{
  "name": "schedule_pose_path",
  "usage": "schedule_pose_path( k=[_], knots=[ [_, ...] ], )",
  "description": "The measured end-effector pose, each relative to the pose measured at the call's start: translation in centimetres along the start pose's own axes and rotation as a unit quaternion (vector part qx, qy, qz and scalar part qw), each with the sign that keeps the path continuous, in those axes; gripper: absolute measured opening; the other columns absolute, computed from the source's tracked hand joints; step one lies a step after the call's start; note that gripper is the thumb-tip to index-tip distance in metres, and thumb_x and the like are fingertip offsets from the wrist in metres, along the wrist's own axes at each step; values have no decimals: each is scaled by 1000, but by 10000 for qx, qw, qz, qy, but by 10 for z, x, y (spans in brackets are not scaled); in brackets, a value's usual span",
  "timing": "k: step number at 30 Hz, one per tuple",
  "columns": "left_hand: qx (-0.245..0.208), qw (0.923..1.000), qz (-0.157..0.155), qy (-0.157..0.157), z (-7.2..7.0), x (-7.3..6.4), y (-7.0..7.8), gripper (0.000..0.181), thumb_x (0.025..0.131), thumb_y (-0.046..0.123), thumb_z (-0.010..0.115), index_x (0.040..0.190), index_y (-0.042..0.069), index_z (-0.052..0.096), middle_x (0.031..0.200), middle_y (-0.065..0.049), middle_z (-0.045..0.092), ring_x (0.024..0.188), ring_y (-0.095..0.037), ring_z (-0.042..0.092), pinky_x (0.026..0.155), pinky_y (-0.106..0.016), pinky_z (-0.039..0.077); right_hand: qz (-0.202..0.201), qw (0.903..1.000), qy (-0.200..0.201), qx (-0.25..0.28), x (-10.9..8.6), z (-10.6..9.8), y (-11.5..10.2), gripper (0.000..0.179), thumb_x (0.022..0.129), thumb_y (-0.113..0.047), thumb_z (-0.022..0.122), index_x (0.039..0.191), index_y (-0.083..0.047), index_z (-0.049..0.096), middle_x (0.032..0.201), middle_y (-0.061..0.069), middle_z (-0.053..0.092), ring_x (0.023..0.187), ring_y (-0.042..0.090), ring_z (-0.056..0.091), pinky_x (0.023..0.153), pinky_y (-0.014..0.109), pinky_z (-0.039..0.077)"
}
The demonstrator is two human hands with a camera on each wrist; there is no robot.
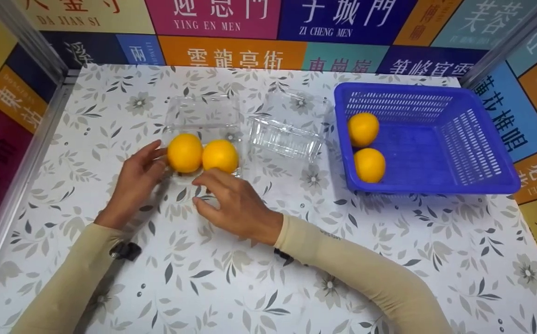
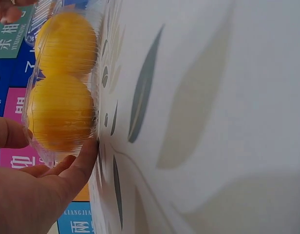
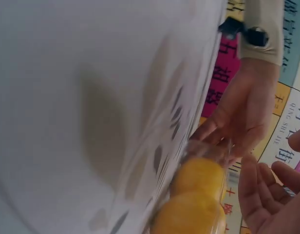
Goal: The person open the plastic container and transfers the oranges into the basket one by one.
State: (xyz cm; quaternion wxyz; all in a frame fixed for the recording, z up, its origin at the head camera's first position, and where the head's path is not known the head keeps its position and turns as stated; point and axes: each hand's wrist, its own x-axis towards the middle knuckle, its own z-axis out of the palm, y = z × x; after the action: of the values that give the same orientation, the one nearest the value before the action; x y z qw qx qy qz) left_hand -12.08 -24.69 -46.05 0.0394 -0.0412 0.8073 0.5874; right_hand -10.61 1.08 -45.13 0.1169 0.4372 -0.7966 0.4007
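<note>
Two oranges (image 1: 184,153) sit side by side in the front half of a clear plastic clamshell box (image 2: 43,151), whose lid (image 1: 202,110) lies folded back behind them. My left hand (image 1: 134,181) holds the box at its left end. In the left wrist view its thumb (image 2: 11,133) is at the upper rim and a finger (image 2: 85,158) reaches low on the side by the table. Just in front of the right-hand orange (image 1: 220,156) is my right hand (image 1: 238,204), fingers loosely bent, with nothing held between thumb and fingers.
A second clear plastic box (image 1: 287,137) stands with its lid raised, right of the first. At the right is a blue basket (image 1: 435,188) with two more oranges (image 1: 369,165) along its left wall. Printed panels (image 1: 231,55) border the flower-patterned table (image 1: 194,283).
</note>
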Motion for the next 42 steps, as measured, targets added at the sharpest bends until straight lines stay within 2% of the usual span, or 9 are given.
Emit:
schedule_pose_path(
  k=[3,6,12,17,22,27,35,42],
  knots=[
    [-64,10000,-12,-15,1,1,-1,61,113,8,48,172,3,32,163,-20,54,136,-30,62,98,-17,57,-137,9979,204,-599,3,-2,6,30,97,-12,79,124,-1,74,120,10,70,105,24,66,93,30,56],
    [-189,9998,-30,-63,2,3,-2,62,114,8,49,173,3,31,164,-20,53,133,-26,63,100,-19,58,-29,9951,251,-953,8,-5,12,35,94,-15,82,125,-1,74,125,11,67,115,29,60,103,37,51],
    [-227,9996,-51,-126,2,2,-2,63,114,10,50,173,4,30,164,-19,53,125,-21,66,100,-20,58,324,9886,-156,-1461,13,-16,23,42,96,-25,81,129,-2,71,136,14,63,131,32,52,107,43,48],
    [-172,9998,-38,-122,1,1,0,62,114,10,51,172,3,32,164,-18,54,126,-22,66,100,-20,58,416,9824,-460,-1759,20,-26,31,47,96,-27,79,135,-3,68,141,15,62,137,35,49,108,47,47],
    [-89,9999,-15,-87,0,1,0,61,114,10,51,172,3,33,163,-17,55,127,-22,65,99,-19,58,635,9761,-900,-1873,28,-36,37,54,98,-35,77,142,-6,65,145,13,62,142,35,46,112,50,46],
    [-109,9999,-40,-91,0,0,0,62,113,10,51,172,3,33,164,-18,54,126,-22,65,99,-20,58,955,9683,-1338,-1879,34,-43,43,58,98,-42,76,145,-10,64,147,8,63,139,31,46,116,47,42],
    [-154,9998,-77,-100,-1,1,-1,62,114,13,51,172,5,33,163,-16,54,125,-20,67,100,-21,58,1014,9573,-1804,-2018,39,-45,50,62,98,-45,74,148,-10,61,147,8,62,136,32,46,117,44,42],
    [33,10000,-24,-65,-1,1,0,61,115,15,51,172,4,33,162,-16,56,124,-20,68,98,-20,59,1163,9545,-2140,-1723,45,-47,55,68,98,-48,75,152,-10,58,152,9,60,142,31,44,122,42,39]
  ],
)
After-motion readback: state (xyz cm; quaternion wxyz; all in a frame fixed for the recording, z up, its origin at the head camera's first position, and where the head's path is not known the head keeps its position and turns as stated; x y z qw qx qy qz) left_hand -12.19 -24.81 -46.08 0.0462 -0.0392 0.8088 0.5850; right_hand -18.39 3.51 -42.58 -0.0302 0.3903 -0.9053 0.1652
